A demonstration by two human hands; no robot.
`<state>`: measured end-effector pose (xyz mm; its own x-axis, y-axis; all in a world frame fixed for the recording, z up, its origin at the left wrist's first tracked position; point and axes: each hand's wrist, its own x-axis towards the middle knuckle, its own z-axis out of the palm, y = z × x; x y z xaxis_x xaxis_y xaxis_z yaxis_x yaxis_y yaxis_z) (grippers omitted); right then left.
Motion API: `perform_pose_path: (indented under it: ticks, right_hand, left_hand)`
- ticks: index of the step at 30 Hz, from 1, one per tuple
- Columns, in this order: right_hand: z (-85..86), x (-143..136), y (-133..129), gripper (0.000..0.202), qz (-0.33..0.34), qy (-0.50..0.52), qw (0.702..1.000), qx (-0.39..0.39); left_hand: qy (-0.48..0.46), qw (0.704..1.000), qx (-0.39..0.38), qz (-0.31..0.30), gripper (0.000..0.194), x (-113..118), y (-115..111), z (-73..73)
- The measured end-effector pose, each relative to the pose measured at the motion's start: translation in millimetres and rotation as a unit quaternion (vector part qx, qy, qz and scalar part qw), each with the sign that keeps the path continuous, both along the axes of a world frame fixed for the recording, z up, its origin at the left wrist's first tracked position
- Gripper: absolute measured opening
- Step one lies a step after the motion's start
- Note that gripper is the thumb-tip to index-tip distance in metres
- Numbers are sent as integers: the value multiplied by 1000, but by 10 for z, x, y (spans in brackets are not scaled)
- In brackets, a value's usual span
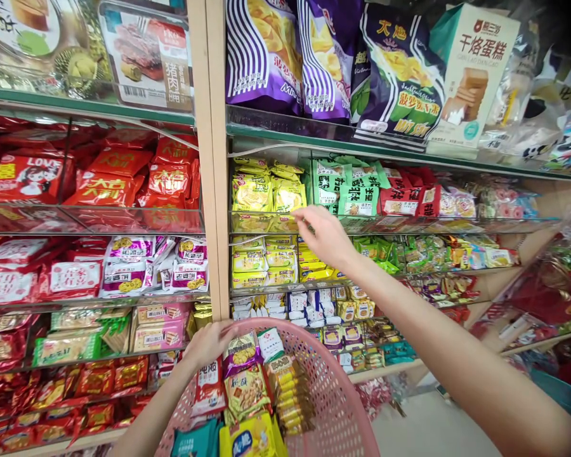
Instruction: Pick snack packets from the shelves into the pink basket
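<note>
My left hand [208, 346] is closed over the rim of a pink plastic basket [345, 381]. Inside the basket are a purple cookie packet [242, 351], a red packet [209, 388], a yellow bag [252, 437], a teal packet [196, 438] and a clear pack of yellow-wrapped pieces [292, 397]. Higher up, my right hand [321, 235] reaches to the shelf with fingers curled together. Its fingertips are at the clear shelf lip, close to yellow snack packets [289, 192]; whether anything is between them cannot be made out.
Green packets [345, 187] and red packets [409, 193] lie right of the yellow ones. A wooden upright [214, 158] divides the shelves. Large purple chip bags [266, 57] stand above. Red packets [109, 178] fill the left shelves. Pale floor [433, 425] shows at lower right.
</note>
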<state>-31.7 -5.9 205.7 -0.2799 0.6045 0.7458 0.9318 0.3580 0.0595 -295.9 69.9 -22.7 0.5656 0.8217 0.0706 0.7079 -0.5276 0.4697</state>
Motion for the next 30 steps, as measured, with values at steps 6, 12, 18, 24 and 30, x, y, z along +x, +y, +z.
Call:
perform_pose_path:
  ticks: [6, 12, 18, 24, 30]
  right_hand:
    - [-573, -41, 13, 29, -34, -140, 981, -133]
    - [-786, -74, 283, 26, -73, 11, 983, -170]
    - [-759, -320, 720, 20, -81, 408, 892, -177]
    - [-745, -478, 970, 19, -94, 564, 805, -157]
    - [-760, -516, 1034, 19, -97, 602, 774, -168]
  left_hand:
    - [-2, 1000, -3, 3, 52, -7, 6, -19]
    - [7, 1000, -7, 6, 54, 4, 4, -17]
    - [17, 1000, -10, 17, 56, 11, 1, -6]
    - [27, 999, -5, 17, 56, 20, -17, 20]
    - [20, 1000, -10, 15, 53, 21, -14, 12]
